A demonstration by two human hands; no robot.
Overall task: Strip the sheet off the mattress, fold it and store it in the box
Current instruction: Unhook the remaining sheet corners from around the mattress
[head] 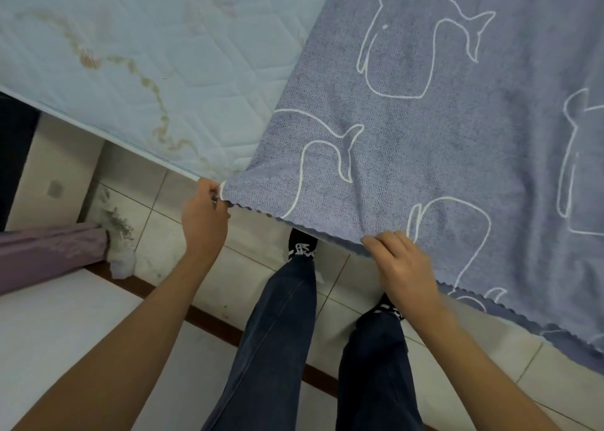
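Observation:
A blue-grey sheet point(441, 142) with white outline animals lies over the right part of the quilted white mattress point(137, 57), whose left part is bare and stained. My left hand point(204, 216) pinches the sheet's near corner at the mattress edge. Further right along the scalloped near edge, my right hand point(403, 265) grips the sheet with curled fingers. No box is in view.
I stand on a pale tiled floor point(157, 208) close to the bed, my legs in dark jeans point(277, 349) and black shoes below the sheet's edge. A purple cloth bundle point(49, 254) lies at the left by a white surface point(65, 332) with a brown border.

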